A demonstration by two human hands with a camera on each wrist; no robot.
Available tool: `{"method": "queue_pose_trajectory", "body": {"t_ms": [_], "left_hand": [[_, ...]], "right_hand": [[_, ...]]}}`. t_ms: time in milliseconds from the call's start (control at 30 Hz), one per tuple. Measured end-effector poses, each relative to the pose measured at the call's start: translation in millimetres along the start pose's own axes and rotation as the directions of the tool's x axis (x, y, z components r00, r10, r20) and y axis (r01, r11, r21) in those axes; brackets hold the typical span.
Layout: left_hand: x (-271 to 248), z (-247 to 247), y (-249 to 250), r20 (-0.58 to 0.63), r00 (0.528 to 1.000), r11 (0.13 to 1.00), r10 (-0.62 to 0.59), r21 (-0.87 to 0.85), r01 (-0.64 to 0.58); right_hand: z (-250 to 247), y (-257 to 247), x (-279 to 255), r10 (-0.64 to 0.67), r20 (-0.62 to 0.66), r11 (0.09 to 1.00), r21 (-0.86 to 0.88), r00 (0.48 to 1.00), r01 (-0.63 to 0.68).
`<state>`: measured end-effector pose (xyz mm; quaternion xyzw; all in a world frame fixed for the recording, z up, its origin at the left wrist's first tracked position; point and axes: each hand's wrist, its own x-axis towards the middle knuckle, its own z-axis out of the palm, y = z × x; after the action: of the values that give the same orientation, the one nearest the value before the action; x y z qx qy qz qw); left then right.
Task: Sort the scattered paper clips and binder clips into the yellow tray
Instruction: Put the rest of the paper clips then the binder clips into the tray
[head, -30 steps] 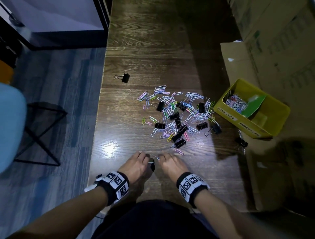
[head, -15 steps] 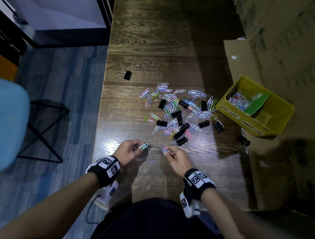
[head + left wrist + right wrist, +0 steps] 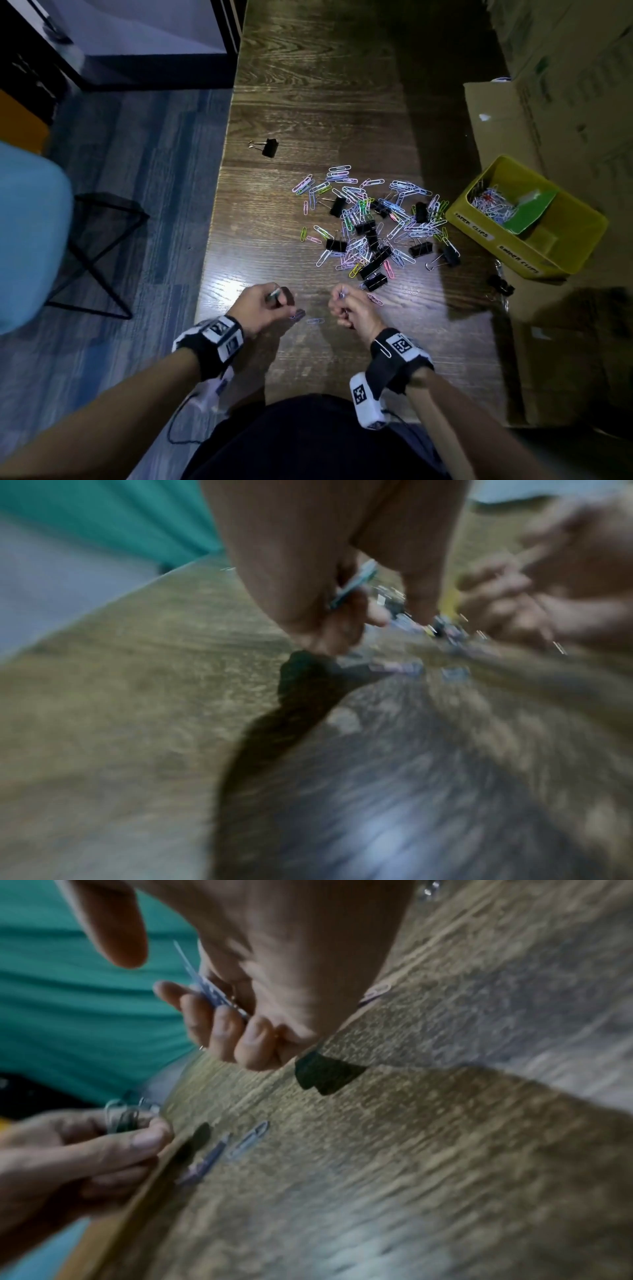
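Left hand [image 3: 260, 306] low over the near edge of the wooden worktop [image 3: 308, 102], at about 7 o'clock from the pile; grip clamped on a few paper clips [image 3: 354, 584], teal one showing between thumb and fingers in the left wrist view. Right hand [image 3: 352, 308] just beside it, toward 5 o'clock, grip likewise curled round a small bunch of pale blue clips [image 3: 209, 988]. Between the two hands, flat on the wood, two loose clips [image 3: 315, 321]. Farther up at 12 o'clock, the scattered pile [image 3: 373, 226]: coloured paper clips mixed with black binder clips. One lone binder clip [image 3: 269, 147] well apart toward 11 o'clock. Yellow tray [image 3: 561, 246] at 3 o'clock of the pile, on cardboard, its far compartment holding paper clips and a green card [image 3: 531, 212]. Another black binder clip [image 3: 500, 284] near the tray's near corner.
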<state>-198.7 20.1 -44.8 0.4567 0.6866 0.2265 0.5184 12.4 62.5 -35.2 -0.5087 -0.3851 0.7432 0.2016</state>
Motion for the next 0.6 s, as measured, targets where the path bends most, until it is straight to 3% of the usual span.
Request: {"method": "queue_pose_trajectory", "body": {"t_ms": [33,67,133,200,267,333,400,533,600], "left_hand": [[-3,1,-3,-0.016,0.998,0.983,0.058,0.178,-0.054],[-6,3,-5,-0.016,0.994,0.935,0.110,0.342,-0.097],[-15,9,-7,-0.005,0.985,0.840,0.174,0.523,-0.145],[-24,17,-7,0.016,0.975,0.785,0.221,0.590,-0.188],[-29,24,-7,0.079,0.967,0.701,0.241,0.675,-0.230],[-30,28,-5,0.114,0.971,0.653,0.211,0.722,-0.227],[-27,32,-1,0.120,0.974,0.639,0.195,0.738,-0.218],[-20,36,6,0.154,0.970,0.585,0.188,0.776,-0.237],[-15,36,8,0.144,0.973,0.582,0.182,0.781,-0.224]], "right_hand": [[-1,2,0,-0.042,0.007,0.978,-0.204,0.999,0.043],[-2,4,0,-0.087,0.039,0.893,-0.440,0.995,0.096],[0,3,-3,-0.128,0.104,0.578,-0.800,0.986,0.160],[5,0,-7,-0.115,0.191,0.207,-0.955,0.975,0.211],[9,-2,-10,-0.091,0.241,0.011,-0.970,0.966,0.243],[14,-3,-12,-0.086,0.259,-0.083,-0.964,0.962,0.252],[17,-3,-16,-0.068,0.260,-0.122,-0.960,0.963,0.251],[20,-1,-18,-0.101,0.283,-0.113,-0.956,0.954,0.271],[18,1,-18,-0.117,0.263,-0.027,-0.965,0.958,0.262]]}}
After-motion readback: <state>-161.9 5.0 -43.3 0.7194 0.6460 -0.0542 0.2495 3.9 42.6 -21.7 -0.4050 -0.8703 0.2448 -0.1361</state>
